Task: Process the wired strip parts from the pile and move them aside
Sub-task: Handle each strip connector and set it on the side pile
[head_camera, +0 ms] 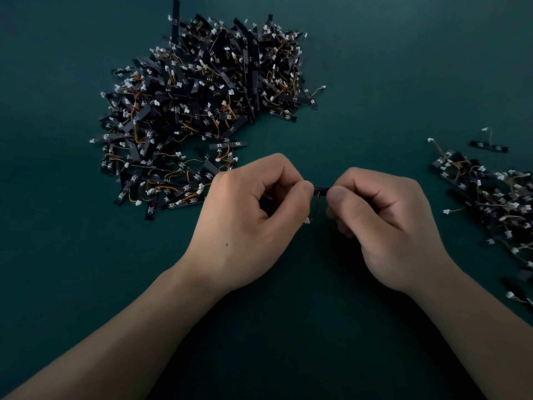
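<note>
A big pile (202, 105) of black strip parts with thin orange and yellow wires and white plugs lies at the upper left of centre. Both hands hold one black strip part (320, 189) between them, above the mat in the middle. My left hand (253, 215) pinches its left end with thumb and forefinger. My right hand (383, 220) pinches its right end the same way. Most of the strip is hidden by the fingers. Its wire hangs down between the hands and ends in a white plug (307, 221).
A smaller heap (487, 200) of the same wired strips lies at the right edge, with one strip (489, 146) apart behind it. Everything rests on a dark green mat (375, 82).
</note>
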`<state>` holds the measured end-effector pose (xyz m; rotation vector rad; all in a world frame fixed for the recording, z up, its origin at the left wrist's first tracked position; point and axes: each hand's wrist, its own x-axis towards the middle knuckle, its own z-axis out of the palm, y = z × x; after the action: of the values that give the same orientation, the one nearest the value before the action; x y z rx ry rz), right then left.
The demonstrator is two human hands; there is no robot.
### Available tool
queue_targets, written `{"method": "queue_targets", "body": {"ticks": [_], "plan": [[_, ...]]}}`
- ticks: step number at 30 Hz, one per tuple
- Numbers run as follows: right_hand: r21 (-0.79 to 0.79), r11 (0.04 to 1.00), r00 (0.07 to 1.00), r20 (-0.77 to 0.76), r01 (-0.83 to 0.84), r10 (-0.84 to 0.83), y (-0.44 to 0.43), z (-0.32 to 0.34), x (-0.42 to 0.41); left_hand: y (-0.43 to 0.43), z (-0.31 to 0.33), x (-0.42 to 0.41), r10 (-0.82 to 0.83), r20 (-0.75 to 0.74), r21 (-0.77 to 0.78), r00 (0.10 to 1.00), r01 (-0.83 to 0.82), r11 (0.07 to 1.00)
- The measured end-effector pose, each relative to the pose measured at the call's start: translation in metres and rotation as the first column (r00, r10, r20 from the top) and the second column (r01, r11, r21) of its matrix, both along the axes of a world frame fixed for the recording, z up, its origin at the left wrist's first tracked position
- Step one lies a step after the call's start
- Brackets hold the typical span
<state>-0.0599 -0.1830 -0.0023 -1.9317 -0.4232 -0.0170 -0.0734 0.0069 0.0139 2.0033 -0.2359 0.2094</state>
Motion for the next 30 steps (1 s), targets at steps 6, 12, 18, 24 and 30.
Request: {"method": "queue_targets", "body": {"ticks": [6,12,18,24,30], "plan": [[-0.022,1.000,1.000,0.012,-0.008,0.008,-0.0005,-0.0004,-0.0003,-0.0005,-0.0002,-0.0001,0.007,-0.006,-0.005,1.000,-0.007,1.000],[-0.041,0.998,0.999,-0.003,-0.048,0.048,-0.0010,0.0001,-0.0004,0.0009,-0.0022,0.0011,-0.005,-0.025,-0.002,1.000,0.005,1.000],[-0.069,0.988,0.990,-0.034,-0.137,0.135,-0.0046,0.0014,-0.0004,0.0023,-0.0028,0.0010,-0.058,-0.007,-0.024,0.998,0.057,0.998],[-0.062,0.992,0.975,0.185,-0.114,0.124,-0.0039,-0.0004,-0.0044,0.0033,-0.0036,0.0005,-0.057,0.016,-0.159,0.998,0.059,0.986],[-0.012,0.995,0.943,0.319,0.099,-0.090,-0.0023,-0.0022,-0.0034,0.0053,-0.0070,0.0045,0.001,-0.062,-0.257,0.998,-0.017,0.966]]}}
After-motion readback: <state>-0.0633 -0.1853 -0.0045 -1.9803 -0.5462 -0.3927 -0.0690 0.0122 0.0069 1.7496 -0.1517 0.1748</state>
